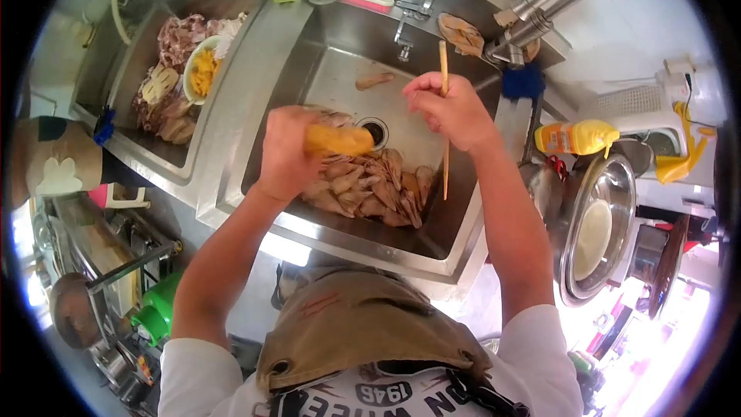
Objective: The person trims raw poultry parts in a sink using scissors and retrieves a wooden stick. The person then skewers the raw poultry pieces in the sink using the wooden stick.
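Note:
My left hand (291, 150) is closed around a yellow elongated piece (340, 140), blurred, its kind unclear. It is over the sink (340, 81), just above a pile of pale brown raw meat pieces (363, 189). A thin wooden chopstick (444, 58) stands nearly upright in the fingers of my right hand (451, 112), over the right part of the basin. Beside the yellow piece, the round drain (376, 133) is partly in view. One more meat piece (374, 79) lies by itself toward the back of the basin.
In the left basin are raw meat (181, 40) and a white bowl (192, 86) of yellow pieces. Behind my sink stand a small tap (404, 42) and a large curved faucet (532, 27). At right are a yellow bottle (575, 137) and a metal basin (567, 266). A person's sleeve (65, 158) shows at left.

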